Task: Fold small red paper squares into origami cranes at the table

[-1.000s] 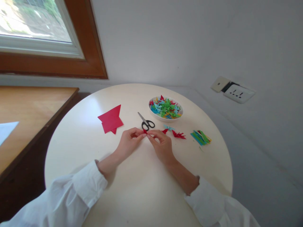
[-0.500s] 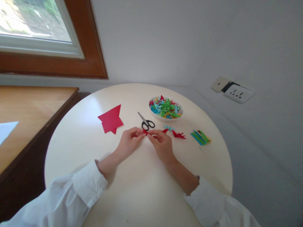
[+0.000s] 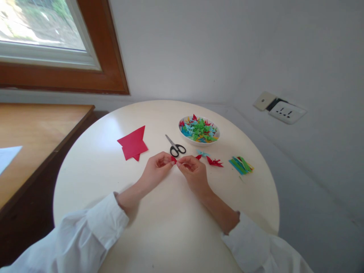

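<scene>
Between my hands is a small folded piece of red paper (image 3: 174,159), mostly covered by the fingertips. My left hand (image 3: 157,167) pinches its left side and my right hand (image 3: 193,170) pinches its right side. Just beyond the fingers lie scissors with black handles (image 3: 178,149), blades pointing away to the left. Beside my right hand are folded red paper cranes (image 3: 215,162), one partly hidden behind the knuckles, and a light blue one (image 3: 203,153). To the left rest several red paper sheets (image 3: 133,143), overlapping at angles.
A white bowl (image 3: 199,143) full of colourful folded paper pieces stands at the back of the round white table (image 3: 93,167). Green, blue and yellow paper strips (image 3: 241,165) lie at the right. A wooden desk (image 3: 40,125) adjoins on the left; a wall socket (image 3: 287,112) is at the right.
The fingertips have shifted very slightly on the red paper, and less of it shows now. Everything else on the table stays where it was.
</scene>
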`<state>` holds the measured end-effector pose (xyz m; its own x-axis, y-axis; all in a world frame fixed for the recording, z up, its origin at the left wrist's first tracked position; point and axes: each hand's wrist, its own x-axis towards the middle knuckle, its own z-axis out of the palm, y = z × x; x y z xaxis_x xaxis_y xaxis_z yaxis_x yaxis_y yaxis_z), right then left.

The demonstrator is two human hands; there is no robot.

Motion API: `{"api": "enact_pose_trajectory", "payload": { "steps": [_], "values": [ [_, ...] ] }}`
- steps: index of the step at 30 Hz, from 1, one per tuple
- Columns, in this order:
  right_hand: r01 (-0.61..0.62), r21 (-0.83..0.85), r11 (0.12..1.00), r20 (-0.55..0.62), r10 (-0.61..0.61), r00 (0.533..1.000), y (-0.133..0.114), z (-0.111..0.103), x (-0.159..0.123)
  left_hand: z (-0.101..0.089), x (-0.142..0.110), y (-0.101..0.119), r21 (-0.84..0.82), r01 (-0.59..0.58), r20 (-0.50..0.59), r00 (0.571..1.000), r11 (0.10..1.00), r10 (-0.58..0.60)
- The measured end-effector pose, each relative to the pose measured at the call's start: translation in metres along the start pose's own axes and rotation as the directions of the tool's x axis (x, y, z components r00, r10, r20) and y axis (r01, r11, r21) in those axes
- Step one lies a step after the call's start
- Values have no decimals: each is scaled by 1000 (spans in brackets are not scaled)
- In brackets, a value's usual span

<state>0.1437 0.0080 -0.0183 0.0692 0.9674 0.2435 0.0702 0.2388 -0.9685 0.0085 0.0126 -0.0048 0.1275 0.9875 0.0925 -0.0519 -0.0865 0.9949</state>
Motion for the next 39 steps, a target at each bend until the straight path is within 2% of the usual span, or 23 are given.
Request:
{"api": "enact_pose_trajectory", "payload": {
  "steps": [11, 15, 24, 39],
  "values": [
    [-4, -15, 1000, -11, 3, 1000, -2, 0, 0, 0, 0, -2, -71, 31, 32, 999, 997, -29],
    [5, -15, 1000, -7, -5, 1000, -2, 1, -1, 0, 1, -2, -40, 51, -1, 999, 998, -51],
    [10, 22, 1000, -13, -10, 1000, -2, 2, -2, 0, 1, 3, -86, 72, -19, 997, 994, -74],
    [14, 46, 999, 43, -16, 999, -3, 1, -3, -1, -1, 4, -121, 74, 5, 997, 990, -74]
  ]
}}
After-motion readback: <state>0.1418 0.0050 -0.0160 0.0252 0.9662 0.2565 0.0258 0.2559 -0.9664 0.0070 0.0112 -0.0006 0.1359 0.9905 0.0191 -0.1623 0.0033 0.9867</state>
